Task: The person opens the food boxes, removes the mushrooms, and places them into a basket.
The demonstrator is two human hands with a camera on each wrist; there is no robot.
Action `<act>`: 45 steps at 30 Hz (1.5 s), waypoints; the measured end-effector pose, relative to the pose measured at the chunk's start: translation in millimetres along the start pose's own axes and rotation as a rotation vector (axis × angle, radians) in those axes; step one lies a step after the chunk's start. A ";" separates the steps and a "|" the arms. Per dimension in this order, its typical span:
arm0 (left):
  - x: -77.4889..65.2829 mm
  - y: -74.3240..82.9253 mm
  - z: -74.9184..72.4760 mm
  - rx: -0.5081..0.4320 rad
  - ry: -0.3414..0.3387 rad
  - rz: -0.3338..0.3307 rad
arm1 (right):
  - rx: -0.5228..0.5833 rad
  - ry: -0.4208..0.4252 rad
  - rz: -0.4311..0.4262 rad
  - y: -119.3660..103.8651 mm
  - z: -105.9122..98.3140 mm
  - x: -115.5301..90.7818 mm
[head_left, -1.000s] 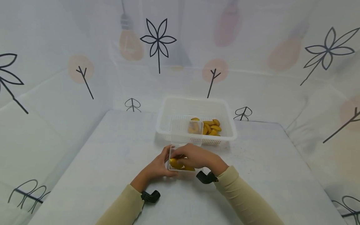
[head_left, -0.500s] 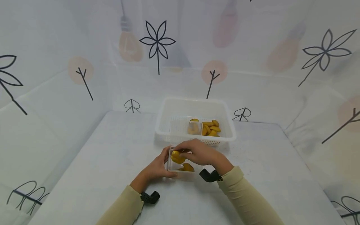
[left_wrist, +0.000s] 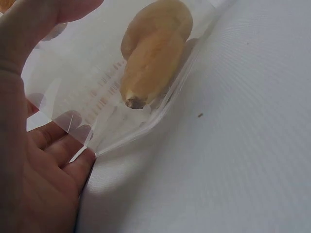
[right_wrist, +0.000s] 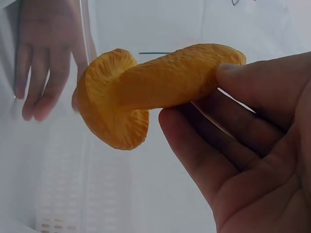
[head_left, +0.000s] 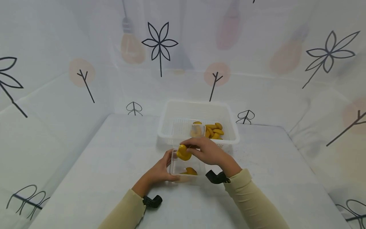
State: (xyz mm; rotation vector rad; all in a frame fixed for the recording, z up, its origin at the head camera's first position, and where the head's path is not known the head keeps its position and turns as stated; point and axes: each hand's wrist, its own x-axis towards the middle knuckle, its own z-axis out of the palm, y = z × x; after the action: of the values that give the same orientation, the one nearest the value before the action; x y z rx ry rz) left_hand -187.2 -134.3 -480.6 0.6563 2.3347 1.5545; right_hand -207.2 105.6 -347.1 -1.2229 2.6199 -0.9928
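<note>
In the head view my left hand [head_left: 160, 170] holds the left side of a clear plastic box [head_left: 178, 167], thumb at the near edge and fingers behind. Inside the box, near its front wall, lies a yellow mushroom [head_left: 191, 171]; the left wrist view shows this mushroom [left_wrist: 155, 53] through the plastic. Over the box's far part my right hand [head_left: 210, 154] pinches another yellow mushroom [head_left: 184, 153]. Up close in the right wrist view, thumb and fingers hold the mushroom [right_wrist: 160, 80] by its stem end, its ribbed cap pointing away from the hand.
Behind the box stands a white perforated basket [head_left: 197, 105]. Several yellow mushrooms [head_left: 216, 131] lie in its right half, beside a small clear plastic container [head_left: 201, 127]. The white table [head_left: 125, 140] meets patterned cloth walls at the back and sides.
My right hand has lifted the mushroom up from inside the box and moved it away from me, uncovering the other mushroom. My left hand stays in place on the box.
</note>
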 end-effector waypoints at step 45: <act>-0.3 11.0 0.8 -0.008 -0.015 -0.053 | 0.091 0.418 0.104 2.7 -49.7 -4.8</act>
State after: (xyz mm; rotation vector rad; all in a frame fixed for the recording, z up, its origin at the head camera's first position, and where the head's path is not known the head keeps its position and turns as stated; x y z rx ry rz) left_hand -184.2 -130.3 -470.8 0.5972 2.3145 1.5298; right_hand -222.3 136.2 -310.5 -0.9295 2.8596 -1.4658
